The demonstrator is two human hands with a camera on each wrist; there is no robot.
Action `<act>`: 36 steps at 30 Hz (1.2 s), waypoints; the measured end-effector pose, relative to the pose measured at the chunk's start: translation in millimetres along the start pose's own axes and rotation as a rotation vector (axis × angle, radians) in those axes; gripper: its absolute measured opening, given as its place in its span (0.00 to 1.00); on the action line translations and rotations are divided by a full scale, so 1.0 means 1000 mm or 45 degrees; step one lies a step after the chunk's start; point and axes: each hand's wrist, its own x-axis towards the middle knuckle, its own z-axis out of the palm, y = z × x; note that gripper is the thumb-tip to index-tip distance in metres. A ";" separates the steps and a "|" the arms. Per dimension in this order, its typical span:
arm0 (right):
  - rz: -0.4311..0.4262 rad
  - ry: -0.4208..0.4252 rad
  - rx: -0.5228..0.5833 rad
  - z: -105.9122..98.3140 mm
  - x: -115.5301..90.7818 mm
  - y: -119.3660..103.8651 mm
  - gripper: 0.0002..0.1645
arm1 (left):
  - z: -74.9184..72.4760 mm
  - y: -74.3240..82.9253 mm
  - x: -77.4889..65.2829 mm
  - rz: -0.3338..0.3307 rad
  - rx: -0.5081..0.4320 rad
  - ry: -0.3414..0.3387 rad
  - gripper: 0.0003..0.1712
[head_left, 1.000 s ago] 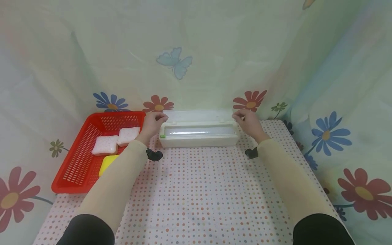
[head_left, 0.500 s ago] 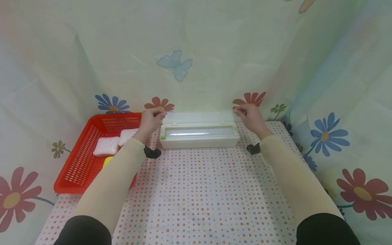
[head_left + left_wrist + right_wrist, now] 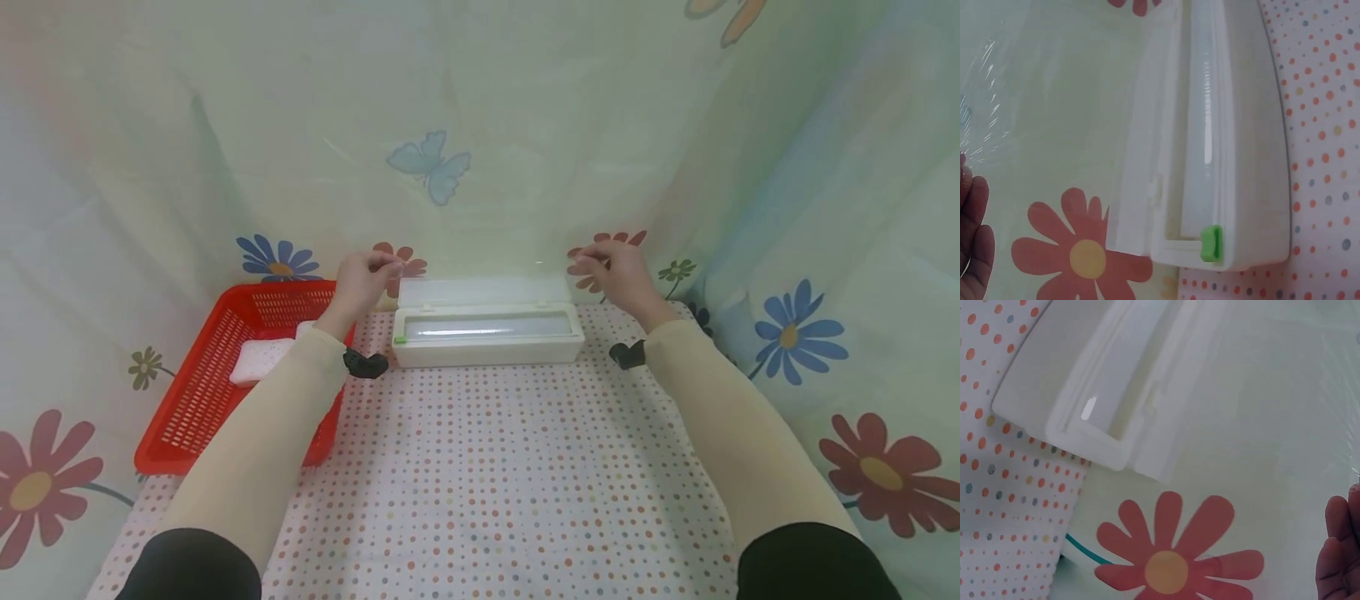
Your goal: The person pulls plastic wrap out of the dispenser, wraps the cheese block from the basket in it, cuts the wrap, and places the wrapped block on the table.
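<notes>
A long white cling film dispenser point(image 3: 487, 354) sits at the back of the table with its clear lid point(image 3: 483, 292) raised. A green slider point(image 3: 1212, 244) shows at its left end. Above it, my left hand point(image 3: 360, 283) pinches one corner of a sheet of clear cling film point(image 3: 988, 81). My right hand point(image 3: 622, 279) pinches the opposite corner, level with the left. Creases fan out from the fingertips in both wrist views. The film is nearly invisible in the head view, spread between the hands behind the raised lid.
To the left stands a red perforated basket point(image 3: 187, 400) holding a white speckled sponge-like block point(image 3: 258, 360) and another partly covered by my left sleeve. A dotted cloth covers the table point(image 3: 480, 467). Flowered curtain point(image 3: 525, 100) hangs close behind and at both sides.
Both hands have risen and drawn up and slightly apart, away from the dispenser, with the film between them. The left forearm now hides the yellow thing in the basket.
</notes>
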 end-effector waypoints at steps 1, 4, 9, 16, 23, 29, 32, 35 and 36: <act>0.004 -0.011 0.008 -0.002 0.001 -0.002 0.15 | -0.001 0.001 0.001 -0.002 -0.017 -0.005 0.19; 0.029 -0.052 0.061 -0.008 0.003 -0.006 0.16 | -0.005 0.006 0.002 -0.023 -0.052 -0.022 0.19; 0.067 -0.123 0.206 -0.018 0.007 -0.013 0.16 | -0.013 0.016 0.005 -0.048 -0.054 -0.036 0.18; 0.040 -0.040 0.039 -0.033 0.008 -0.027 0.18 | -0.023 0.027 0.009 0.000 -0.002 0.002 0.18; 0.027 -0.024 0.058 -0.042 0.010 -0.038 0.18 | -0.032 0.034 0.010 0.079 0.070 0.044 0.21; -0.097 0.102 -0.100 -0.048 0.016 -0.041 0.15 | -0.039 0.043 0.011 0.146 0.087 0.062 0.20; -0.145 0.146 -0.148 -0.051 0.018 -0.044 0.14 | -0.041 0.047 0.011 0.161 0.102 0.072 0.19; -0.139 0.150 -0.158 -0.055 0.017 -0.046 0.15 | -0.043 0.050 0.011 0.171 0.104 0.080 0.19; -0.139 0.147 -0.158 -0.056 0.017 -0.047 0.15 | -0.043 0.051 0.011 0.177 0.103 0.083 0.19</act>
